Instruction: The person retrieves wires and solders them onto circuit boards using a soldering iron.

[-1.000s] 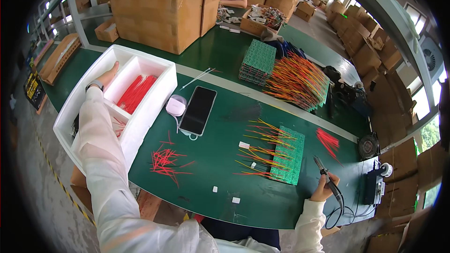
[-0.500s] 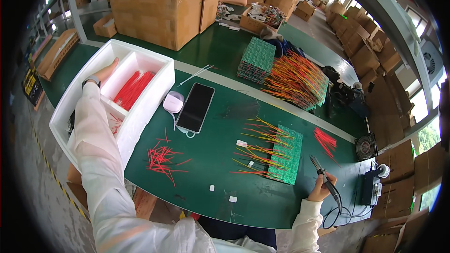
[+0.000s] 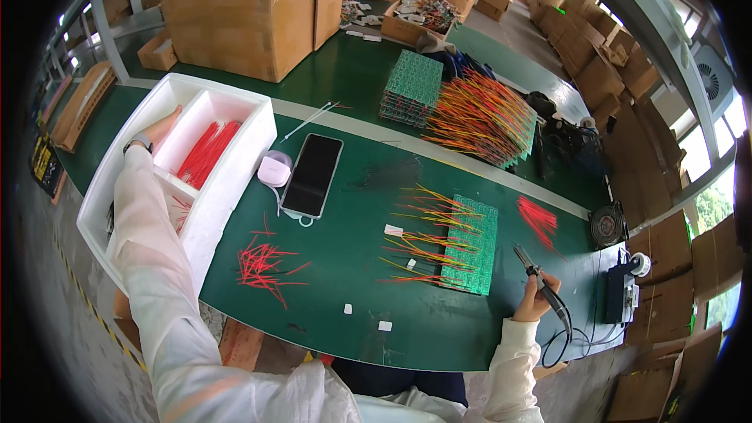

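Observation:
My right hand (image 3: 536,298) grips a soldering iron (image 3: 545,288) with a black cable, its tip pointing up and away. Left of it lies a green circuit board panel (image 3: 479,247), with red, yellow and black wires (image 3: 427,247) sticking out over its left side. My left hand (image 3: 163,128) reaches down into the far-left compartment of a white foam box (image 3: 227,211). Its fingers are mostly hidden there, so what it touches cannot be seen. Beside it, another compartment holds a bundle of red wires (image 3: 207,154).
Loose red wires (image 3: 269,270) lie near the box, with a phone (image 3: 312,176) and a pale earphone case (image 3: 274,169) beyond. Wired boards (image 3: 486,121) and a bare board stack (image 3: 411,86) stand at the back. A soldering station (image 3: 621,291) sits right; a large carton (image 3: 235,16) stands far left.
The view has shifted slightly, so the whole scene sits a little further left and up. My left hand stays in the foam box, and my right hand still holds the soldering iron.

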Tool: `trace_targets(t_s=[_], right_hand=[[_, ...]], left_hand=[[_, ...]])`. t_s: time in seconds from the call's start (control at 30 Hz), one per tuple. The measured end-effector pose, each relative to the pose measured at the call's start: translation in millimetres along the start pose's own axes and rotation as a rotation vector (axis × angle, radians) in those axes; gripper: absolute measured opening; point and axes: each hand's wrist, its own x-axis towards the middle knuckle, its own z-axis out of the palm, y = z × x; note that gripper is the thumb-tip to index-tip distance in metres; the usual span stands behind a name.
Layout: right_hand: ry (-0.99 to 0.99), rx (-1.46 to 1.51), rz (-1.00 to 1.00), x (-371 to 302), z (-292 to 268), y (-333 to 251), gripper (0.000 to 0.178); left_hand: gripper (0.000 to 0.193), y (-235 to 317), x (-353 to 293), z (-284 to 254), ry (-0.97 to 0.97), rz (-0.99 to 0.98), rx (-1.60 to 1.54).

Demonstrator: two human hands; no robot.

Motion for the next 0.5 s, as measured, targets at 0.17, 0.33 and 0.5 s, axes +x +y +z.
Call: trace_targets(t_s=[0.17,0.33,0.5], right_hand=[[0.011,-0.001,-0.032,0.5,1.1,-2.7,0.018],[0.013,-0.003,-0.021,0.9,1.1,-3.0,0.017],[0.012,-0.018,-0.008,0.9,0.1,-0.2,0.017]], left_hand=[[0.065,4.2,3.4,-3.8,-0.053,0.012,0.025],[0.064,1.5,4.0,-7.0,-0.090,0.016,0.038],[0.064,2.7,-1.2,-4.1,-0.113,0.009,0.049]])
